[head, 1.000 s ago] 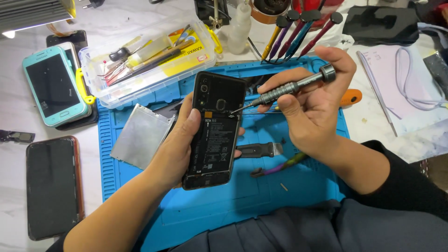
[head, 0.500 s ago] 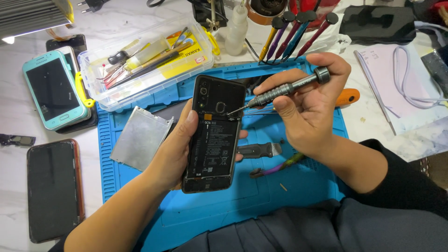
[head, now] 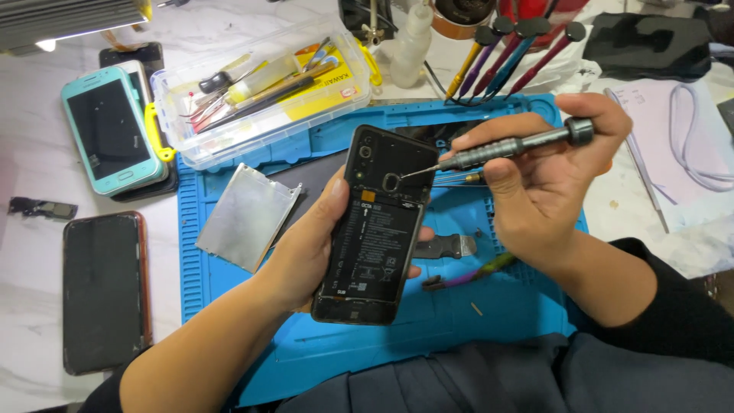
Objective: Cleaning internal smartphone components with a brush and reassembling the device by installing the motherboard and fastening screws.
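Over the blue work mat (head: 229, 306), left hand (head: 306, 252) is wrapped round an opened black phone (head: 375, 229) (back cover off, insides showing); right hand (head: 535, 183) pinches a grey precision screwdriver (head: 512, 147), tip touching the phone's upper part; a silver metal plate (head: 246, 216) lies on the mat's left side; clear toolbox (head: 264, 92) sits just beyond the mat's far edge.

An opened phone (head: 376, 229) sits in the left hand (head: 306, 248) above the work mat (head: 505, 306) on the desk (head: 30, 306). The screwdriver (head: 508, 147) in the right hand (head: 535, 183) meets its upper part. A metal plate (head: 246, 216) lies left on the mat, a tool box (head: 264, 92) behind it, two phones (head: 115, 126) (head: 103, 291) further left.
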